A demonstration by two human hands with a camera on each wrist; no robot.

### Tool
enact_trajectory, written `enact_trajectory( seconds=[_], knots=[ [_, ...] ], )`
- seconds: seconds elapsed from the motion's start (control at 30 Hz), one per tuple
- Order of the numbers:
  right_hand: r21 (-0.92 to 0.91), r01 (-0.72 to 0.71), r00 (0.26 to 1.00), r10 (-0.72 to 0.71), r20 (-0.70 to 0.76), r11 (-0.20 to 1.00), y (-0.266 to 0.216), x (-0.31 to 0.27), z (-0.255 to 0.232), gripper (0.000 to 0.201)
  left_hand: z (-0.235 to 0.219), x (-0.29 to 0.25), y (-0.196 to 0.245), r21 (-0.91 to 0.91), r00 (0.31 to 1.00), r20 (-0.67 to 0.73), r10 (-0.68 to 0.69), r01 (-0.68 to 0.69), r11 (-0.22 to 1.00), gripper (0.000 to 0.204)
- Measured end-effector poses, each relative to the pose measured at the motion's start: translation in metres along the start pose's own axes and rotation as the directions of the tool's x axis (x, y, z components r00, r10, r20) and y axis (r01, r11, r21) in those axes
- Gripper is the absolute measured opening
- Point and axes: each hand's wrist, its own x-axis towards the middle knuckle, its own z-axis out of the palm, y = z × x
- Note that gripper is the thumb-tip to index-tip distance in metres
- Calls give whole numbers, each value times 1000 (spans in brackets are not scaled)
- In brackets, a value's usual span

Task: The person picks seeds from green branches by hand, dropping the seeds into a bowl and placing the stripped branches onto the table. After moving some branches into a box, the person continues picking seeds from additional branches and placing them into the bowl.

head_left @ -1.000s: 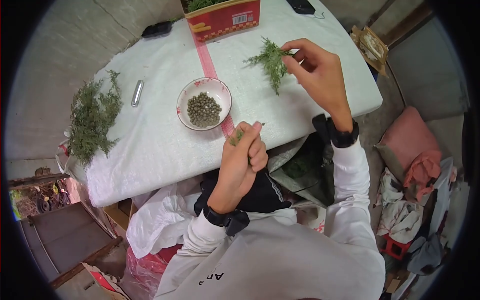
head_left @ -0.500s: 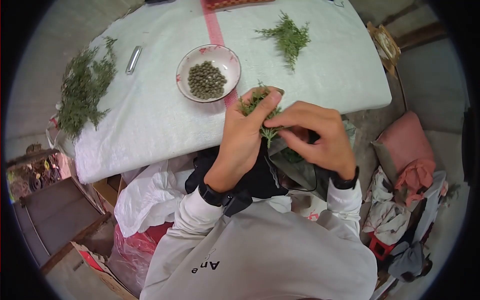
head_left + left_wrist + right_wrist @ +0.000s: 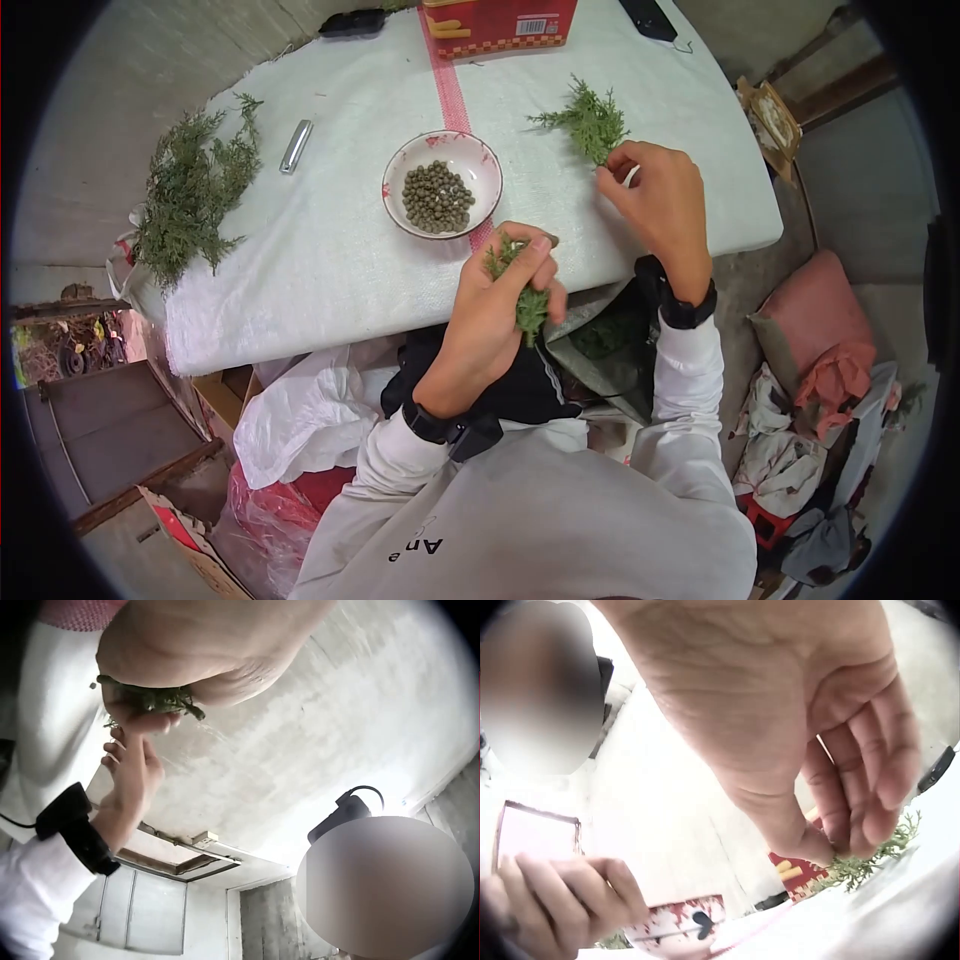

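My left hand point(image 3: 485, 310) grips a small bunch of green leafy sprigs point(image 3: 531, 312) just below the bowl. Leaf tips poke out by the thumb and under the curled fingers; the middle of the bunch is hidden in the palm. Over the table's right part, my right hand point(image 3: 662, 200) pinches the near end of a feathery green sprig point(image 3: 590, 122). Thumb and fingertips meet on its leaves point(image 3: 855, 871) in the right wrist view. Between the hands and the back of the table stands a white enamel bowl point(image 3: 484, 170) with round grey-green berries point(image 3: 436, 198) in it.
A larger heap of green branches point(image 3: 195, 195) lies at the table's left edge, with a silver metal clipper-like piece point(image 3: 296, 147) beside it. At the back are a red box point(image 3: 500, 30), a black tray point(image 3: 352, 23) and a dark phone-like object point(image 3: 648, 17).
My right hand first held the sprig on the right, then came to the left hand's bunch, and now is back at the right sprig. More greenery shows in the left hand.
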Motion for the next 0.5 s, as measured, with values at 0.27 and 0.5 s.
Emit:
enact_trajectory(
  seconds=[0.27,0.5],
  knots=[
    [553,-210,972,234,27,806,-10,-23,-23,8,15,8,0,255,996,-88,30,-7,967,21],
    [768,-194,946,323,-18,610,0,-17,-31,11,17,11,-10,347,985,-123,121,-72,935,35]
  ],
)
